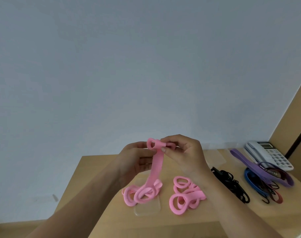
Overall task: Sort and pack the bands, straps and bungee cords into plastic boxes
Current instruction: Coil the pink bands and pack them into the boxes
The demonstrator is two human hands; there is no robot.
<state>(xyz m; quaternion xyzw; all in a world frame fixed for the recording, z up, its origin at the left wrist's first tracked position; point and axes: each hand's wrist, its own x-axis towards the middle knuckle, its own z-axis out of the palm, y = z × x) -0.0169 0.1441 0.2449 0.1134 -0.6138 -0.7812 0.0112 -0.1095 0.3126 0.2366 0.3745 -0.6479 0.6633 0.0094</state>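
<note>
Both hands hold a pink strap (155,166) up above the table. My left hand (137,160) pinches it near its looped top end, and my right hand (182,152) pinches the folded top from the other side. The strap hangs down into a heap of pink loops (139,194) lying in a clear plastic box (147,209). A second heap of pink bands (185,194) lies on the table to the right. Further right are a pile of black cords (230,184), blue bands (251,182) and a purple strap (259,168).
A wooden table (111,220) ends at its left edge near a grey wall. A white desk phone (270,154) stands at the back right. Another clear plastic box (215,158) sits behind my right hand. Dark red bands (277,198) lie at the far right.
</note>
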